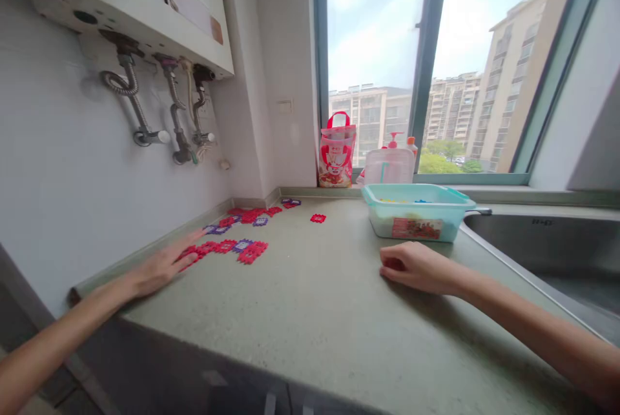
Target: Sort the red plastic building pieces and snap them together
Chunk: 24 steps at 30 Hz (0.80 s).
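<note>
My left hand (162, 266) lies low over the counter's left side, slightly blurred. Its fingers stretch out and reach the near end of a row of red toothed plastic building pieces (226, 246). A purple toothed piece (242, 245) lies in this row, with a red piece (252, 252) beside it. Behind them, more red and purple pieces (254, 215) spread toward the wall. My right hand (419, 266) rests on the counter in front of a turquoise plastic basin (458, 208). Its fingers are curled closed; whatever may be inside them is hidden in shadow.
A lone red piece (318, 218) lies mid-counter (310, 292). Yellow and blue bits show inside the basin. A steel sink (557, 241) is on the right. On the windowsill stand a red-handled bag (336, 157) and a pump bottle (394, 139). A water heater (135, 2) hangs upper left.
</note>
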Each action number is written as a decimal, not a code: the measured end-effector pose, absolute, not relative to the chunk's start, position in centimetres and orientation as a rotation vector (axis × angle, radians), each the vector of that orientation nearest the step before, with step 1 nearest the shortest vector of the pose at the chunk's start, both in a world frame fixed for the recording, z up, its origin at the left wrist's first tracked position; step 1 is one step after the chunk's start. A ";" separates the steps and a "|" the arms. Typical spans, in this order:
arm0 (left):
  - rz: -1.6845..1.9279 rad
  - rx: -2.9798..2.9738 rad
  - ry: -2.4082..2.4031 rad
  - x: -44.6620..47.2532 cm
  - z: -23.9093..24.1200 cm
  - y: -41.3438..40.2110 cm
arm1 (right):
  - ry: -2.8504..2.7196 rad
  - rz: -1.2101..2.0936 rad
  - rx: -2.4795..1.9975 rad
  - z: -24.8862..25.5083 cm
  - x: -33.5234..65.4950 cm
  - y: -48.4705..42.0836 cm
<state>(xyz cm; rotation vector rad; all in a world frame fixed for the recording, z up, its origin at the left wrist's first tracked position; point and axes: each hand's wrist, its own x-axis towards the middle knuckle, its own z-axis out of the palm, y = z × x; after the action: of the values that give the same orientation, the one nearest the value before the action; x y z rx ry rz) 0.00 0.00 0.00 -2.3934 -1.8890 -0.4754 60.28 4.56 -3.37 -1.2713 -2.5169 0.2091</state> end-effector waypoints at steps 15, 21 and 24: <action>-0.170 -2.197 -2.148 1.7 -5.0 -1.8 | -2.549 0.160 -1.363 -3.5 60.0 4.5; -0.094 -2.646 -1.688 8.5 -5.1 -8.2 | -2.524 0.031 -1.363 -3.5 59.3 4.6; -0.032 -2.899 -1.490 15.5 -2.9 -7.0 | -2.531 -0.008 -1.330 -3.1 59.3 4.4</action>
<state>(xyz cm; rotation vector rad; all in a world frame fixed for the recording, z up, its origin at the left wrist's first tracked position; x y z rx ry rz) 15.51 -6.97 -2.94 -2.8994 -1.4900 -0.0315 59.32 4.37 -3.15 -1.3303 -2.5308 -0.0085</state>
